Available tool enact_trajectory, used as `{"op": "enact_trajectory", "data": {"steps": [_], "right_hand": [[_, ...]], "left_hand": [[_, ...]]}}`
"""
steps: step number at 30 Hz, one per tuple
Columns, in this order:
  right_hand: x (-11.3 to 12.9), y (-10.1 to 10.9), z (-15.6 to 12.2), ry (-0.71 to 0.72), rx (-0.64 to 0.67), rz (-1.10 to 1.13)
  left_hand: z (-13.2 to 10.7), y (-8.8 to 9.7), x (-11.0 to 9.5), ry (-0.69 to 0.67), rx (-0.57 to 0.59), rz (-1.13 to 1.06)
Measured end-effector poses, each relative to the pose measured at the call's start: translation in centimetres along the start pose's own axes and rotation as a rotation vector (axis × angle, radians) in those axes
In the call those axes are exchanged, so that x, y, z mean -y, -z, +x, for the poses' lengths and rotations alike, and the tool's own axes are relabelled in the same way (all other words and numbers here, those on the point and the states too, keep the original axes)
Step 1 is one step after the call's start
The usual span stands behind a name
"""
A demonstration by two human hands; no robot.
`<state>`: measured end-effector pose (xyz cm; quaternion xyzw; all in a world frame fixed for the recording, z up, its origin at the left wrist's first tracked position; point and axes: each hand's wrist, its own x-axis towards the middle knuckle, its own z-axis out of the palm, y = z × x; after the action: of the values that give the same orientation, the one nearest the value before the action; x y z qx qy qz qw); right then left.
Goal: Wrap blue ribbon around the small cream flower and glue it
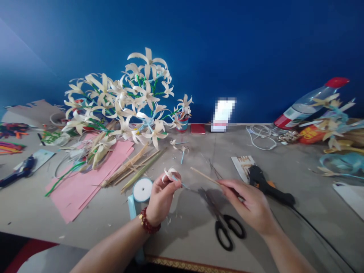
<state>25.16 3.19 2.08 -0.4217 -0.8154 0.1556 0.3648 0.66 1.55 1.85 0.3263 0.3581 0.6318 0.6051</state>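
My left hand [163, 195] is closed around a small white handmade flower [170, 174], whose thin light-blue wrapped stem sticks out to the right of the fingers. In my right hand [247, 203] is a slim pale stick [203, 174], pinched near its lower end and pointing up to the left. The stick and the flower are apart. Black-handled scissors [218, 220] lie on the table between the two hands, blades pointing away. A roll of light-blue tape [143, 189] lies beside my left hand, its loose end hanging toward the table's front edge.
A large bunch of white flowers [146, 93] stands at the back left, over pink paper sheets [91, 182] and dried stalks [136, 167]. A black glue gun [269, 185] with a cord lies right. Behind are a tilted bottle [307, 104] and a coiled white cable [261, 137].
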Motion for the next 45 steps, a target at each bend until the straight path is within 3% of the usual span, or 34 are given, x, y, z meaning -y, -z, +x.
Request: {"op": "enact_trajectory", "data": {"steps": [3, 9, 15, 26, 31, 39, 45], "right_hand": [[0.1, 0.1, -0.2, 0.034, 0.004, -0.002], [0.8, 0.0, 0.1, 0.233, 0.075, -0.066], [1.2, 0.0, 0.1, 0.241, 0.058, -0.141], [1.0, -0.4, -0.1, 0.088, 0.101, 0.008], [0.4, -0.4, -0.3, -0.096, 0.064, 0.037], [-0.2, -1.0, -0.2, -0.249, 0.125, -0.159], [0.4, -1.2, 0.0, -0.183, 0.163, -0.320]], "left_hand": [[0.1, -0.1, -0.1, 0.005, -0.013, -0.009], [0.3, 0.0, 0.1, 0.018, -0.063, -0.054], [0.1, 0.2, 0.4, -0.015, -0.057, 0.019], [0.2, 0.2, 0.1, -0.008, -0.064, 0.041], [0.2, 0.2, 0.2, -0.007, -0.046, 0.036], [0.3, 0.1, 0.2, -0.015, -0.025, 0.002], [0.2, 0.2, 0.4, -0.009, 0.022, 0.051]]}}
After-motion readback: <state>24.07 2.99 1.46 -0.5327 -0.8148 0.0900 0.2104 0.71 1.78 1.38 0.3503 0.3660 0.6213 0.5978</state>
